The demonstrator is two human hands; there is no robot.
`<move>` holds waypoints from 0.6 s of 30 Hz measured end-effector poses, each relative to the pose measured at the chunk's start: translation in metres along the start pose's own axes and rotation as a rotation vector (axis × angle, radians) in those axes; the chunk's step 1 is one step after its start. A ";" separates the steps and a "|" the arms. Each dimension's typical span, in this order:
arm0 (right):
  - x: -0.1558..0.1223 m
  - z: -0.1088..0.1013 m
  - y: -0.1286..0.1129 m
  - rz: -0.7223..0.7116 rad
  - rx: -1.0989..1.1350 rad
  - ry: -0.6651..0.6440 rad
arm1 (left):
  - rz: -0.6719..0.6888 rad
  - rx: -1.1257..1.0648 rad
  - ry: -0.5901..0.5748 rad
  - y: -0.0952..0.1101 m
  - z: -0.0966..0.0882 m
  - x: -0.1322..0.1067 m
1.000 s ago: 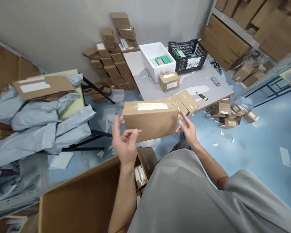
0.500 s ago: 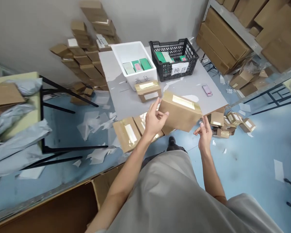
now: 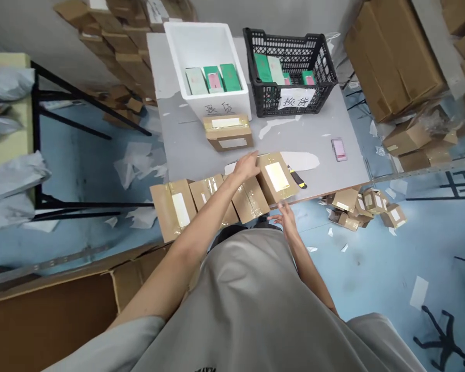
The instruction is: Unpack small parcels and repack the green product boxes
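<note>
On the table (image 3: 306, 137), a bin (image 3: 221, 106) stands by the far left corner, a crate (image 3: 269, 97) right of it, boxes (image 3: 230, 77) in both. A carton (image 3: 228, 134) sits before the bin; four cartons (image 3: 250, 200) line the near edge, left of a cutter (image 3: 297, 177).

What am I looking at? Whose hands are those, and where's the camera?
They're a person's bare hands: the left hand and the right hand. The camera is worn on that person's head and looks forward and down, so you see roughly what they see. Both hands are at the edges of a brown box; I can't tell how firmly it's held. To its left is a row of three boxes. Farther back on the table stand a white tub and a black crate, with green boxes inside. A cutter lies right of the brown box.
</note>
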State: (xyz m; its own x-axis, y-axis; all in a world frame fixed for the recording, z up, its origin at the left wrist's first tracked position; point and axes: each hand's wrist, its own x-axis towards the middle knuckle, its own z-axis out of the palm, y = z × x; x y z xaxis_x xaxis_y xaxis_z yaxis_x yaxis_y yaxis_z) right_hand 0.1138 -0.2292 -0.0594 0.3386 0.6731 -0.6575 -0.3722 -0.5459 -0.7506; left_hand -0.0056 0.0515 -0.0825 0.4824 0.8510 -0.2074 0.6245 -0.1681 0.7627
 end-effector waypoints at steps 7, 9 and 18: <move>0.065 0.011 -0.045 -0.153 -0.488 -0.148 | -0.151 -0.065 0.316 -0.080 -0.051 -0.117; 0.099 0.022 -0.074 -0.276 -0.595 -0.169 | -0.270 -0.061 0.521 -0.107 -0.068 -0.163; 0.248 0.162 -0.169 -0.292 -0.722 -0.151 | -0.503 -0.070 0.711 -0.170 -0.108 -0.226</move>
State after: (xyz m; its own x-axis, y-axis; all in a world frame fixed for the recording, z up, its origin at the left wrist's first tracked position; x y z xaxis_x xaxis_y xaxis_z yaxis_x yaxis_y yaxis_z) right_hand 0.1210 0.1106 -0.0853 0.1965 0.8713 -0.4498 0.3834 -0.4905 -0.7826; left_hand -0.2874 -0.0587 -0.0986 -0.3524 0.9286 -0.1161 0.6099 0.3220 0.7241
